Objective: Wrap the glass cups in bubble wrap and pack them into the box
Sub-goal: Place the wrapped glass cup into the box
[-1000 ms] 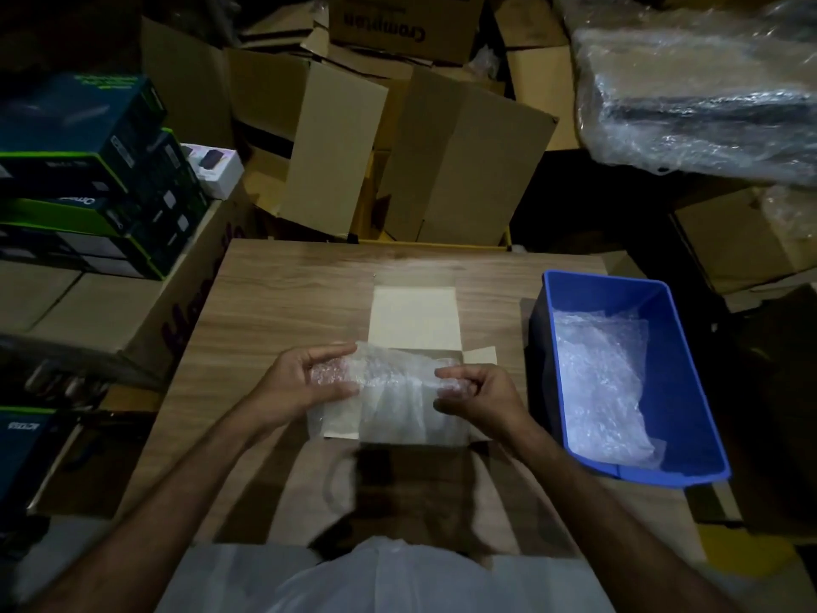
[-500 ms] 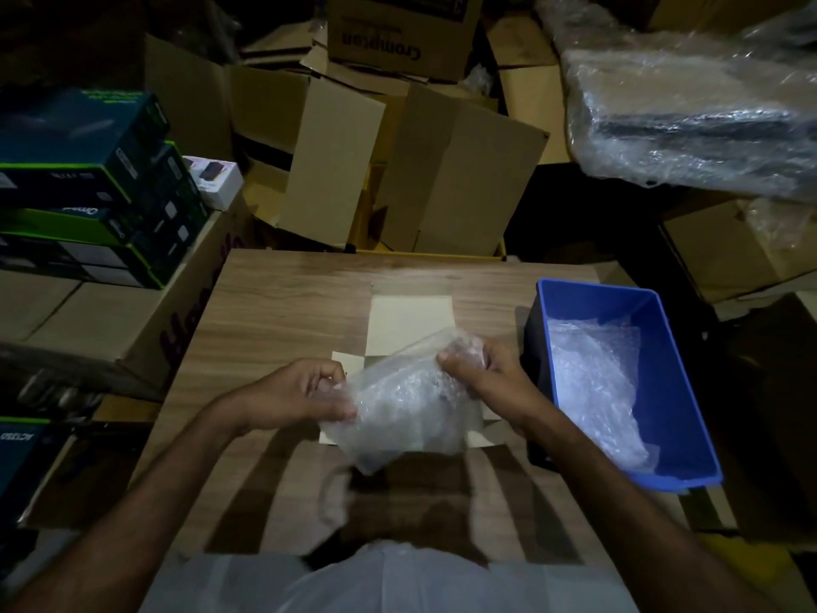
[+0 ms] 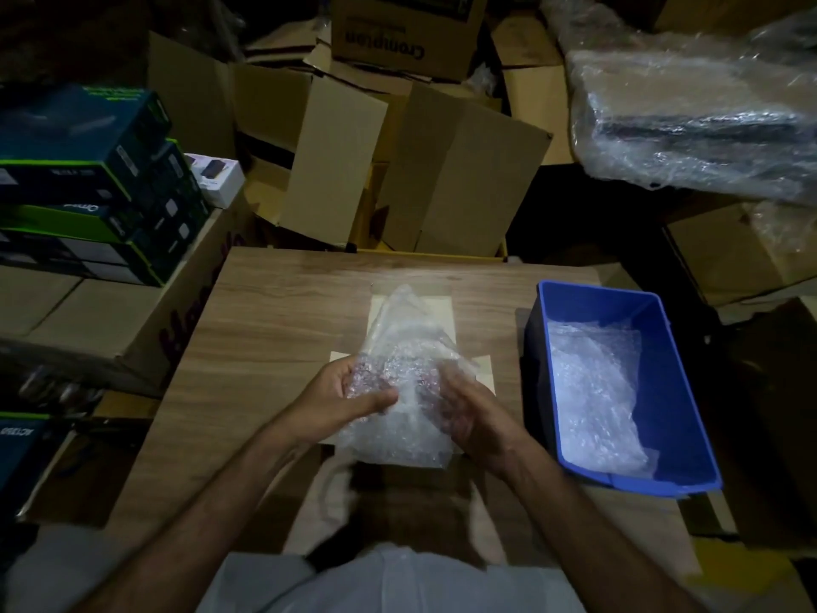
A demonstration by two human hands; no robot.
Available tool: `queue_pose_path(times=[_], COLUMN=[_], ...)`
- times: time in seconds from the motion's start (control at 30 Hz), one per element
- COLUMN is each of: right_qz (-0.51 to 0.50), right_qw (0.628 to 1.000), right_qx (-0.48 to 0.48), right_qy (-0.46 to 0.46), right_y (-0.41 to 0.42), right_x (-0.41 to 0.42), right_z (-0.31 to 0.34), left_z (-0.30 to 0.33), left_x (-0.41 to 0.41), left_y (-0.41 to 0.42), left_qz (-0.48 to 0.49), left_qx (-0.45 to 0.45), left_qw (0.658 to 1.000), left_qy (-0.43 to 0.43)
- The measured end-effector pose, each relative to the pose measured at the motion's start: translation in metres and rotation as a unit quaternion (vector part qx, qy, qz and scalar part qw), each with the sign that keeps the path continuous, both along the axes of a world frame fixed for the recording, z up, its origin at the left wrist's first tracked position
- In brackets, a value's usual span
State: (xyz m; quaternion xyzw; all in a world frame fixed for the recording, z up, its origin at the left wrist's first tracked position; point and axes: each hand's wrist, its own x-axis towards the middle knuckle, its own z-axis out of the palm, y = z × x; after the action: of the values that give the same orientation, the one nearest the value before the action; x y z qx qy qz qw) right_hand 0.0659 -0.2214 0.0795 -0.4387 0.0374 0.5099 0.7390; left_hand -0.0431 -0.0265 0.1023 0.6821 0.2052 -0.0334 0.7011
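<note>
Since half a second ago both hands have shifted on the bubble wrap bundle (image 3: 404,382): its loose end now stands up and away from the person, where before it sagged toward them.

Head view: the left hand (image 3: 349,398) grips the bundle from its left side, fingers curled behind the wrap and thumb laid across the front. The right hand (image 3: 468,411) presses against its right side with fingers nearly straight, partly under the film. Whether a glass cup sits inside cannot be told. Under the bundle lies the flat cardboard box (image 3: 484,373) on the wooden table (image 3: 283,329). Right of the bundle stands a blue bin (image 3: 681,391) holding more bubble wrap (image 3: 592,391).
</note>
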Motion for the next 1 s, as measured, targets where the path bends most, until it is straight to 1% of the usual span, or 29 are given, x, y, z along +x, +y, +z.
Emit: queue_pose_path(times=[0.07,0.13,0.23,0.27,0.33,0.43,0.47,0.53,0.57,0.63,0.67,0.7,0.73,0.77,0.83,0.87,0.93,1.0], right_qz=[-0.039,-0.058,-0.072,-0.067,-0.037,0.004,0.023,0.077,0.102,0.123,0.128,0.131,0.128,0.123,0.112,0.108,0.088,0.064], right_qw=[0.995,0.983,0.957,0.946,0.920,0.905,0.897,0.866,0.844,0.793,0.780,0.778,0.787,0.800,0.848,0.878,0.915,0.922], right_qx=[-0.068,-0.110,-0.154,-0.153,-0.144,-0.124,-0.130,-0.165,-0.183,-0.213,-0.206,-0.188,-0.176,-0.180,-0.180,-0.155,-0.127,-0.119], right_qy=[-0.061,-0.133,-0.236,-0.278,-0.364,-0.407,-0.422,-0.466,-0.493,-0.558,-0.577,-0.585,-0.578,-0.559,-0.485,-0.441,-0.373,-0.362], right_y=[0.005,0.009,0.006,0.004,-0.001,-0.007,-0.008,-0.008,-0.007,-0.002,-0.001,0.000,0.001,0.001,-0.003,-0.004,-0.007,-0.006], right_x=[-0.002,0.000,0.000,0.000,0.000,0.005,0.007,0.007,0.007,0.009,0.010,0.010,0.013,0.016,0.020,0.021,0.020,0.016], right_z=[0.003,0.006,0.007,0.006,0.006,0.006,0.004,0.006,0.005,0.005,0.005,0.007,0.006,0.006,0.008,0.008,0.005,-0.001], left_z=[-0.004,-0.008,-0.009,-0.012,-0.012,-0.006,-0.002,0.003,0.005,0.006,0.006,0.005,0.003,0.002,0.003,0.000,-0.001,-0.002], left_x=[-0.001,0.001,0.002,0.001,-0.002,-0.005,-0.005,-0.004,-0.002,0.002,0.003,0.004,0.004,0.003,0.001,0.001,0.001,0.002], left_y=[-0.004,-0.005,-0.006,-0.006,-0.002,0.003,0.003,0.005,0.006,0.011,0.013,0.015,0.019,0.021,0.024,0.025,0.023,0.018], left_qz=[0.061,0.128,0.164,0.160,0.123,0.033,0.002,-0.031,-0.033,-0.054,-0.065,-0.070,-0.075,-0.081,-0.086,-0.089,-0.088,-0.071], left_qx=[0.007,0.028,0.046,0.049,0.071,0.050,0.063,0.114,0.158,0.277,0.322,0.340,0.337,0.305,0.180,0.133,0.096,0.080], left_qw=[0.998,0.991,0.985,0.986,0.990,0.997,0.997,0.993,0.987,0.959,0.945,0.938,0.938,0.949,0.980,0.987,0.991,0.994], left_qy=[-0.007,-0.015,-0.019,-0.016,-0.021,-0.037,-0.033,-0.009,0.003,0.014,0.009,0.010,0.012,0.013,0.005,0.003,0.008,0.007])
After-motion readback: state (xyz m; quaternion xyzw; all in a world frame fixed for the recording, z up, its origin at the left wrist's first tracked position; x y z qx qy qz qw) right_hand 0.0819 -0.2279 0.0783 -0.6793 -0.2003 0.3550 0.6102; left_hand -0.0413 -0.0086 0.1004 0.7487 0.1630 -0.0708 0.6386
